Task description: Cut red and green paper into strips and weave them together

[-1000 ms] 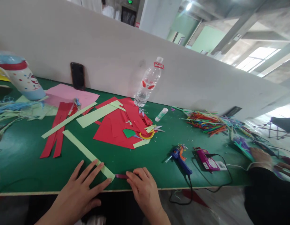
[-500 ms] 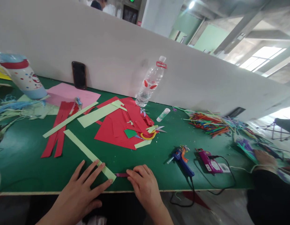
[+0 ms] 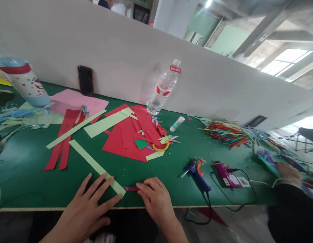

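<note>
My left hand (image 3: 92, 202) lies with its fingers spread, the fingertips pressing a pale green paper strip (image 3: 92, 161) flat on the table. This strip slants down to the right, ending near the table's front edge. Close to that end, my right hand (image 3: 156, 199) is closed in a pinch on a slim purple tool (image 3: 131, 189). The tool lies sideways, its thin tip at the edge of the strip; what kind it is I cannot make out, and my fingers hide its other end.
Red paper sheets (image 3: 118, 143) and scissors (image 3: 162, 146) lie ahead. To the right are a glue gun (image 3: 200, 177), a magenta power strip (image 3: 227, 175) and cords. A glue stick (image 3: 177, 124) and bottle (image 3: 162, 89) stand behind. A co-worker's hand (image 3: 288, 170) is far right.
Both hands stay almost where they were, with the strip and the purple tool nearly still. The whole view shifts very slightly.
</note>
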### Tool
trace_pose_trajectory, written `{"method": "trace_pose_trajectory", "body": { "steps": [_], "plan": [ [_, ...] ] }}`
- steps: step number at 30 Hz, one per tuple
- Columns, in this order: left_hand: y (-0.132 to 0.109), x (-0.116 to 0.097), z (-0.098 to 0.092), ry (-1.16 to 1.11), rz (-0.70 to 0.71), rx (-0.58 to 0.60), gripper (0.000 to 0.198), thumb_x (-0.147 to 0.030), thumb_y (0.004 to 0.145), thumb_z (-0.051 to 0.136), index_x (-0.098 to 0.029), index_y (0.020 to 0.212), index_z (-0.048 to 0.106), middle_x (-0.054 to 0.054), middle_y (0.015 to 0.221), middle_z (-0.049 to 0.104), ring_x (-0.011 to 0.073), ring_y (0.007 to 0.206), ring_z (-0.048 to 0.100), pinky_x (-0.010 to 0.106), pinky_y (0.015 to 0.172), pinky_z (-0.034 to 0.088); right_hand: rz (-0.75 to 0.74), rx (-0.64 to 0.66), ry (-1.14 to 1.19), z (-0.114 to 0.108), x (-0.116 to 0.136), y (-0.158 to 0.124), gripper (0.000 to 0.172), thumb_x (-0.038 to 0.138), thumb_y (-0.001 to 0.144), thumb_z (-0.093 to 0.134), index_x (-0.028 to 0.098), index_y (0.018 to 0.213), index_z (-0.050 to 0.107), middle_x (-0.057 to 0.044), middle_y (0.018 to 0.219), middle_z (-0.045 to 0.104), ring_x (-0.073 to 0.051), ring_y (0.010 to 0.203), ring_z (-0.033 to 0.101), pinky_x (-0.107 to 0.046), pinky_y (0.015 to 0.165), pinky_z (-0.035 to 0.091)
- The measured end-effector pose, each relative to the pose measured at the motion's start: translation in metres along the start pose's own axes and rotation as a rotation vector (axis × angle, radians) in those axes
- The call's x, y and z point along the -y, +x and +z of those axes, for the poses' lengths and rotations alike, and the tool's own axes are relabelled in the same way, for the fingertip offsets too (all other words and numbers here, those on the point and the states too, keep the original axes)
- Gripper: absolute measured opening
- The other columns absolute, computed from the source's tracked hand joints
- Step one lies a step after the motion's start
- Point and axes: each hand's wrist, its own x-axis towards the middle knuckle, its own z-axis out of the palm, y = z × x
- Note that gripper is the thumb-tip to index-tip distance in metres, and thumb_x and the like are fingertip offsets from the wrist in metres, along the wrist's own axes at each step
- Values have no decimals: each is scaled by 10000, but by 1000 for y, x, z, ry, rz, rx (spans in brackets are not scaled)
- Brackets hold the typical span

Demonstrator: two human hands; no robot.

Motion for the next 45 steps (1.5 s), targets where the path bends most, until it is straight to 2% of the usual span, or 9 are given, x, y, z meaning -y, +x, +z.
{"method": "trace_pose_trajectory", "body": {
  "steps": [12,21,28,45],
  "plan": [
    [0,1,-1,-22,0,2,598,-746,814,574,-527,1366,508,7,1495,515,294,1403,394,519,1198,36,-24,16,9,-1,0,8,196,186,951,593,253,1090,714,-41,890,643,-190,815,569,-324,734,485],
    [0,1,-2,-4,9,-1,666,-756,807,572,-525,1419,441,8,1506,506,296,1394,411,521,1203,25,-26,40,-3,4,1,9,188,198,938,629,259,1095,712,-34,895,644,-189,825,565,-315,733,473],
    [-1,2,0,-12,6,10,634,-754,819,556,-539,1406,448,14,1519,485,293,1413,385,526,1205,17,-20,30,20,4,2,14,189,202,958,599,258,1099,713,-41,899,643,-191,825,562,-322,745,482],
    [2,1,-4,5,12,-5,655,-754,823,550,-522,1424,435,11,1479,532,291,1396,401,519,1205,23,-50,33,-4,8,5,21,189,190,926,647,256,1091,711,-34,897,651,-191,814,570,-320,734,469]
  ]
}}
